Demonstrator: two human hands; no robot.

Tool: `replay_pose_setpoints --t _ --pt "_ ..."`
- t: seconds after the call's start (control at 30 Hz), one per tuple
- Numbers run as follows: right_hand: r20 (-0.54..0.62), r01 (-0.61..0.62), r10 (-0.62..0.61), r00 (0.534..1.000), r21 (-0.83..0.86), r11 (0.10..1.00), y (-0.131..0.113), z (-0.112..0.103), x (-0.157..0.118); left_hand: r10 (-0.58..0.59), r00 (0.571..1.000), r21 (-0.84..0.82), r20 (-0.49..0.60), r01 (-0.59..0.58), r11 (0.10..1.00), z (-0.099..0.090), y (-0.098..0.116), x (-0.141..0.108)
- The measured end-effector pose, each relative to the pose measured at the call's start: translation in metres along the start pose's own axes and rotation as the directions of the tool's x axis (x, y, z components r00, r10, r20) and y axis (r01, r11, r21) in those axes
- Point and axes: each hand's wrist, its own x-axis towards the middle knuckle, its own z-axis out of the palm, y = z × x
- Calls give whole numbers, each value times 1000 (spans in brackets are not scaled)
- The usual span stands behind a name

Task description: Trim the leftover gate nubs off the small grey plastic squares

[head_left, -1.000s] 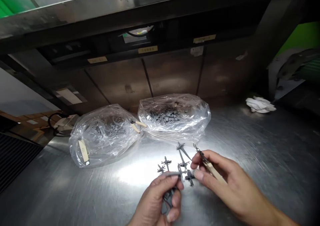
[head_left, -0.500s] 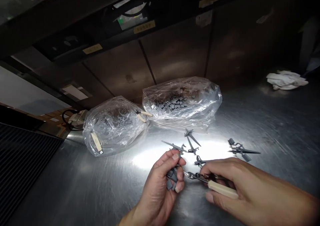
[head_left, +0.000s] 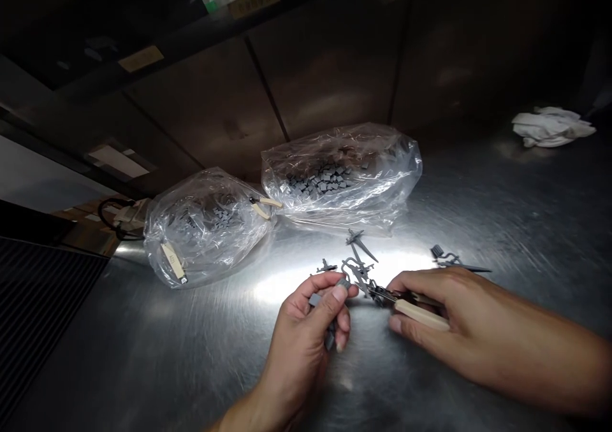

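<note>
My left hand (head_left: 306, 324) is closed around several small grey plastic pieces (head_left: 314, 300). Between its thumb and forefinger is a grey plastic part (head_left: 343, 283) with a thin curved runner leading off it. My right hand (head_left: 459, 311) grips side cutters with cream handles (head_left: 423, 315), whose jaws point left, close to the left fingertips. By the jaws lies a cluster of grey runners (head_left: 361, 271); whether the blades touch it I cannot tell. Another spiky grey runner (head_left: 361, 244) rests just behind, and one more (head_left: 461, 265) lies beyond the right hand.
Two clear plastic bags with grey pieces stand at the back, one on the left (head_left: 205, 253) and one in the middle (head_left: 342, 180). Cream-handled cutters (head_left: 266, 206) lie between them; a cream tool (head_left: 173, 262) is at the left bag. A white cloth (head_left: 552, 128) lies far right on the metal table (head_left: 191, 355).
The left hand has brought a fresh grey part with its runner between thumb and forefinger. The cutters have shifted up slightly toward the runner cluster, and the camera view has tilted down.
</note>
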Motion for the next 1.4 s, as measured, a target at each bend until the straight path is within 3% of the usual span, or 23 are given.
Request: replay_pose_setpoints --t 0.5,0.8,1.23,1.4 --pt "15 39 -39 999 41 998 1 -1 0 -13 1000 67 4 13 998 -2 -3 -1" --pt "-74 65 -58 996 91 994 1 2 -1 -9 1000 25 10 9 1000 -3 -8 0" --pt "28 61 -62 998 37 997 12 7 6 -51 999 -77 1 51 996 0 -6 0" --pt "40 34 -36 999 38 999 14 -3 3 -91 996 -137 -22 87 987 4 -1 -2"
